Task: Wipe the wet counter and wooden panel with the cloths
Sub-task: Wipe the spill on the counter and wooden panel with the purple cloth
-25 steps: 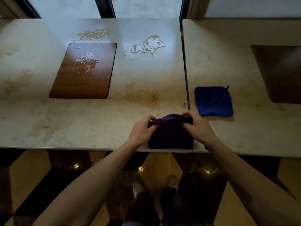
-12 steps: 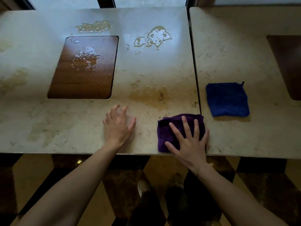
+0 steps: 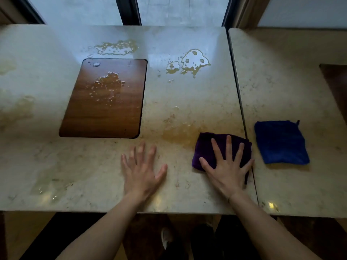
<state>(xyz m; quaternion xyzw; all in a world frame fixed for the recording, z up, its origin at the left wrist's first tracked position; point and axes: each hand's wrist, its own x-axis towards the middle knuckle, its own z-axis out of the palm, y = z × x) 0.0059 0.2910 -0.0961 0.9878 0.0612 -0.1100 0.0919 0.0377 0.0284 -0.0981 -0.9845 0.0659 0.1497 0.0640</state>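
two hands now flat: right hand presses the purple cloth with fingers spread, left hand open, on or just over bare counter. a second ago both pinched the cloth's edge, so folding looks done and wiping can start. cloth sits near the front edge beside the seam, roughly square, no clear long axis. puddles and wooden panel still wet; blue cloth untouched.

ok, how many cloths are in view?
2. The purple cloth lies near the front edge of the left counter slab under the flat right hand. The blue cloth lies untouched on the right slab, just across the seam.
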